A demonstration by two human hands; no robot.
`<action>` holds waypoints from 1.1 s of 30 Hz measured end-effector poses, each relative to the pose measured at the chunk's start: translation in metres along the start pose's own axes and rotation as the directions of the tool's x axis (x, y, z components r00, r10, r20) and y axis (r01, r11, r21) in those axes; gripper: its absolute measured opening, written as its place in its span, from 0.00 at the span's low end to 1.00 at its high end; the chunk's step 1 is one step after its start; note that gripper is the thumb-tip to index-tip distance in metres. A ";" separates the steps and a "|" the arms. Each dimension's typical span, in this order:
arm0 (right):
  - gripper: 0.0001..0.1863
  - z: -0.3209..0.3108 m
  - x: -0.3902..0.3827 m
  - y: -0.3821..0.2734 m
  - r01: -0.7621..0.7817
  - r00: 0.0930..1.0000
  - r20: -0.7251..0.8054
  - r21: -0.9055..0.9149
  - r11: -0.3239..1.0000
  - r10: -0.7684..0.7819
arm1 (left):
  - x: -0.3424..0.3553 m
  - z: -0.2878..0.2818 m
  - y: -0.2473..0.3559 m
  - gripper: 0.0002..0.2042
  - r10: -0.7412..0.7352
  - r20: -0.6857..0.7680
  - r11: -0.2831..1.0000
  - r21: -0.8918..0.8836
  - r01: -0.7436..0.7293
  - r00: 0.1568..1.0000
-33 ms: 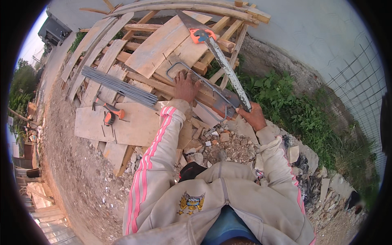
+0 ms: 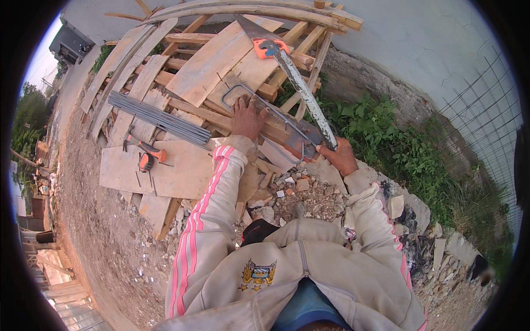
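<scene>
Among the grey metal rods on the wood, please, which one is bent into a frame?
The rod under the left hand, with rounded corners; those in the bundle to its left are straight.

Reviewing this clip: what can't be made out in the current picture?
All in the head view:
- Underside of the left hand: hidden by its own back, so its hold on the bent steel loop is unclear.
- Lower end of the long worn bar: covered by the right hand.
- Wire mesh: cut off by the dark right rim.
</scene>
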State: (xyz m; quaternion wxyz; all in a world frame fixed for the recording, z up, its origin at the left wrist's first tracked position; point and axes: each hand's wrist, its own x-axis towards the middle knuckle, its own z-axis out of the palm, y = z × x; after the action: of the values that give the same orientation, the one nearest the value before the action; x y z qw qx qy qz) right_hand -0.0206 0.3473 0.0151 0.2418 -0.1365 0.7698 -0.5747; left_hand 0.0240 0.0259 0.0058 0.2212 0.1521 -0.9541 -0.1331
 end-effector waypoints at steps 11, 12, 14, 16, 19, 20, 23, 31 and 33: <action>0.11 -0.001 0.006 0.013 0.027 1.000 -0.003 -0.043 0.999 -0.027 | 0.009 0.001 -0.003 0.28 -0.040 -0.026 0.997 0.058 0.041 0.999; 0.12 0.000 0.006 0.013 0.023 1.000 -0.004 -0.061 0.998 -0.023 | 0.011 0.001 0.000 0.28 -0.059 -0.036 0.996 0.064 0.061 0.998; 0.13 0.002 0.006 0.012 0.028 1.000 -0.008 -0.082 0.996 -0.029 | 0.013 0.004 -0.003 0.29 -0.107 -0.012 0.990 0.088 0.108 0.994; 0.14 0.003 0.006 0.011 0.048 0.999 -0.012 -0.089 0.995 -0.049 | 0.014 0.010 -0.007 0.29 -0.115 -0.022 0.989 0.089 0.116 0.993; 0.14 0.003 0.004 0.008 0.022 1.000 -0.006 -0.035 0.999 -0.022 | 0.013 0.014 -0.015 0.29 -0.104 -0.055 0.987 0.115 0.110 0.993; 0.14 0.004 0.003 0.004 0.019 1.000 -0.010 -0.039 0.999 -0.019 | 0.014 0.015 -0.015 0.30 -0.126 -0.046 0.981 0.145 0.131 0.991; 0.12 0.006 0.001 0.001 0.053 0.998 -0.025 -0.071 0.996 -0.055 | 0.016 0.010 -0.013 0.35 -0.191 0.037 0.971 0.151 0.183 0.981; 0.15 -0.001 0.000 0.011 0.140 0.984 -0.089 -0.175 0.975 -0.157 | 0.024 0.019 -0.017 0.49 -0.143 0.086 0.968 0.218 0.122 0.986; 0.18 -0.012 -0.009 0.004 0.154 0.969 -0.130 -0.346 0.925 -0.210 | 0.027 0.017 -0.017 0.50 -0.137 0.123 0.968 0.227 0.106 0.983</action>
State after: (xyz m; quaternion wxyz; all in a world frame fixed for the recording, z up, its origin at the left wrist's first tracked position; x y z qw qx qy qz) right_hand -0.0188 0.3629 0.0156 0.0961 -0.1984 0.8572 -0.4654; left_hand -0.0030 0.0040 -0.0044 0.1281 0.2245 -0.9647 -0.0502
